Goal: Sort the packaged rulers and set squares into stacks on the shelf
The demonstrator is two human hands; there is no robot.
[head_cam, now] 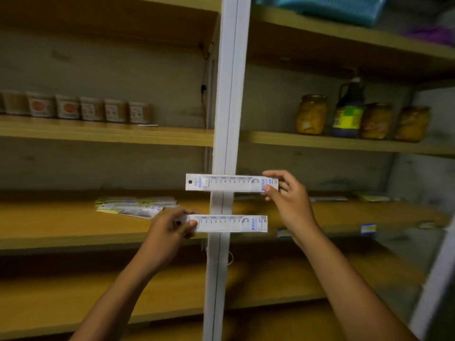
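Evidently each ruler (231,182) end sits between pinching fingers (267,189) (seemingly).

The upper ruler (231,182) shows scale digits running 1 to 11 and a 15 at its right end. The lower ruler (229,223) reads 1 to 11 — its blue label print is too blurred to read.
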